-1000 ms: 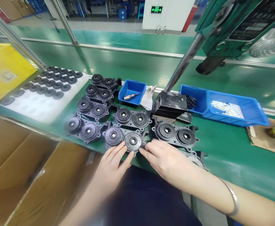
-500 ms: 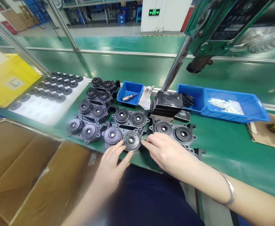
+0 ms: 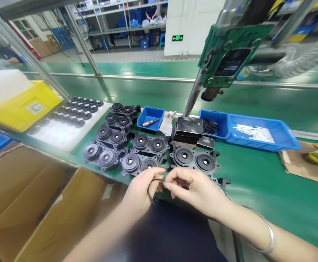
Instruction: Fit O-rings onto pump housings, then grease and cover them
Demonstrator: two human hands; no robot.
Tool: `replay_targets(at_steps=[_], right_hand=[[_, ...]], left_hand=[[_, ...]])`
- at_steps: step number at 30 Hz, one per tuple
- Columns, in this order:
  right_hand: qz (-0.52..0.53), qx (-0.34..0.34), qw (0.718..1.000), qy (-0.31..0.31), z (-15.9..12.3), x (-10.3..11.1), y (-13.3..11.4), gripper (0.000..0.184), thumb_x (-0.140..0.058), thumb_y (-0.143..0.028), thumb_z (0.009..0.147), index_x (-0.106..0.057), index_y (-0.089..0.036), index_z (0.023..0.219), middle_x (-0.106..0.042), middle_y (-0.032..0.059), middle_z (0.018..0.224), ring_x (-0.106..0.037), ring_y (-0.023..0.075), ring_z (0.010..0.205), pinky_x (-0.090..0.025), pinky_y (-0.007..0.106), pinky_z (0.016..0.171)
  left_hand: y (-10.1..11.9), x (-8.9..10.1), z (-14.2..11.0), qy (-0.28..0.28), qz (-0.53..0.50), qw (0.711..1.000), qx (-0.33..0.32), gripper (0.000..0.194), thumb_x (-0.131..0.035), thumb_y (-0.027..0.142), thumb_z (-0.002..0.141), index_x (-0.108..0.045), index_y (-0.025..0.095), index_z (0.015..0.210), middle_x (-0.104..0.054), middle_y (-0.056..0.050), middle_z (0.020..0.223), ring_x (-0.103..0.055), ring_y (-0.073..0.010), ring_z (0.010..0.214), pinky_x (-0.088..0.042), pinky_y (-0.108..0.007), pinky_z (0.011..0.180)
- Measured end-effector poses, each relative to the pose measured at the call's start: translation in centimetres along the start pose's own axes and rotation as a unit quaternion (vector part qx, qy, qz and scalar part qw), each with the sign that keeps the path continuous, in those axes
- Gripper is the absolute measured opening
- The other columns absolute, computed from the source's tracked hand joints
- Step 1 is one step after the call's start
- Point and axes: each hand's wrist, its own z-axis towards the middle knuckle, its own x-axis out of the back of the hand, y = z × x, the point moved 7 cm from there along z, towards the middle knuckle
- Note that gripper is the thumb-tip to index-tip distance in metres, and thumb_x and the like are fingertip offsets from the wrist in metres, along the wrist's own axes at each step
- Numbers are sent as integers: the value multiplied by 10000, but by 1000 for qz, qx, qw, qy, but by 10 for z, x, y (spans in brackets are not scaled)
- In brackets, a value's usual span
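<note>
Head view: a thin black ring between my two hands, at the bench's near edge.

My left hand (image 3: 139, 189) curls around the thin black ring (image 3: 148, 193), which loops past its fingers; whether there is more than one I cannot tell. My right hand (image 3: 199, 185) narrows to a thumb-and-forefinger pinch at the ring's upper end. Just beyond my fingers sits a twin-disc black housing (image 3: 139, 163), among others like it on the green bench (image 3: 251, 171); a blue bin (image 3: 213, 112) farther back holds similar black loops (image 3: 210, 126). I take the step in hand to be singling out or straightening the ring. The next move, I judge, calls for a light pinch that frees one loop without twisting it.
</note>
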Motion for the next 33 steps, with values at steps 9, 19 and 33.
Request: replay_targets(at_steps=[9,19,33], right_hand=[[-17,13,999,49,-19,22,5,128,-602,-241,914,-603,-170,808,-594,-15,716,-532,120,618,-416,208,584],[-39,25,997,68,-27,29,9,146,-581,-262,939,-616,-181,822,-588,-11,711,-530,137,632,-408,225,594],[-85,3,994,75,-24,33,14,130,-572,-216,909,-627,-190,794,-616,-4,707,-555,152,631,-412,234,597]], left_hand=[[15,7,0,112,-27,992,-47,230,-495,157,958,-633,241,1122,-630,-52,1129,-585,-162,1096,-458,-290,968],[6,-23,6,26,-257,960,106,127,-644,290,883,-699,178,858,-567,-29,862,-566,-110,721,-444,-200,601],[-4,-38,9,28,-311,935,168,153,-685,303,850,-678,158,803,-531,-8,827,-472,-66,625,-357,-186,530]])
